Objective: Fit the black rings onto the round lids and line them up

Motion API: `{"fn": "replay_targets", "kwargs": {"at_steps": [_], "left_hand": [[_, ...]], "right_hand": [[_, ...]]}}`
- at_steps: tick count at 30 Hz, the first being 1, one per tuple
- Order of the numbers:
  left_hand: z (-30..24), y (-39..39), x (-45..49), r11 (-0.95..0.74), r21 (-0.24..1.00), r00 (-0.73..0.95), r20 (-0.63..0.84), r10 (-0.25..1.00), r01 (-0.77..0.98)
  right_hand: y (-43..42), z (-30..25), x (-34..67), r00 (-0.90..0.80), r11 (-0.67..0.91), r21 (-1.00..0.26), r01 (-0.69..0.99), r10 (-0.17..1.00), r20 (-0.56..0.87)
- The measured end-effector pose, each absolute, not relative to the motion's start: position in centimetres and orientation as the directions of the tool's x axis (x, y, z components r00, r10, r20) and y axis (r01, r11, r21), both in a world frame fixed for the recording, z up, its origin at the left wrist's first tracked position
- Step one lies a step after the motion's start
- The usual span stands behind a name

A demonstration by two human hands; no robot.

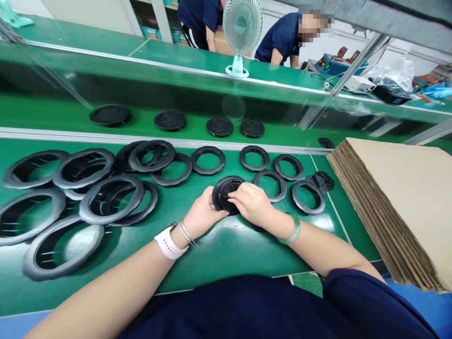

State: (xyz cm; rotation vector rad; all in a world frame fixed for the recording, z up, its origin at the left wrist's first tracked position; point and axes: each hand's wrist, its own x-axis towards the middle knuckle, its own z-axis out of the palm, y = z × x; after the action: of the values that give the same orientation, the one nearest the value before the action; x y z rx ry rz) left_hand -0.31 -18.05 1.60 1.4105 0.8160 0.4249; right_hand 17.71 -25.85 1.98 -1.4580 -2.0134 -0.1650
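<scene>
My left hand (202, 214) grips a round black plastic part (223, 192) from its left edge, just above the green bench (219, 249). My right hand (251, 202) is closed over the part's right side, fingertips pressing on its middle. Several black plastic rings (208, 160) lie on the bench behind and to both sides of the hands. A larger heap of rings (106, 197) spreads to the left. A small black disc piece (320, 181) rests to the right of the rings.
Several finished black discs (170, 120) sit on the green conveyor belt beyond the metal rail. A stack of flat cardboard sheets (399, 207) fills the right side. A small fan (241, 33) stands on the far shelf; two people in dark blue shirts work behind it.
</scene>
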Motion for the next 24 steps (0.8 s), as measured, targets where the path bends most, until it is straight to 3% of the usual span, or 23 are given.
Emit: {"fn": "replay_targets", "kwargs": {"at_steps": [11,18,21,24], "left_hand": [[1.6,-18.2,-0.2,0.101,0.966,0.661,-0.236,0.712,0.236],[1.6,-18.3,-0.3,0.126,0.961,0.657,-0.262,0.707,0.248],[1.7,-18.3,-0.3,0.147,0.964,0.648,-0.258,0.717,0.221],[1.9,-18.2,-0.3,0.174,0.972,0.641,-0.235,0.731,0.157]], "right_hand": [[-26.3,2.5,17.3,-0.163,0.318,-0.269,0.909,0.866,0.473],[-25.9,2.4,16.9,-0.183,0.266,-0.164,0.950,0.899,0.397],[-25.9,3.1,17.2,-0.180,0.313,-0.223,0.923,0.865,0.469],[-25.9,3.9,17.9,0.025,0.250,-0.395,0.884,0.819,0.574]]}}
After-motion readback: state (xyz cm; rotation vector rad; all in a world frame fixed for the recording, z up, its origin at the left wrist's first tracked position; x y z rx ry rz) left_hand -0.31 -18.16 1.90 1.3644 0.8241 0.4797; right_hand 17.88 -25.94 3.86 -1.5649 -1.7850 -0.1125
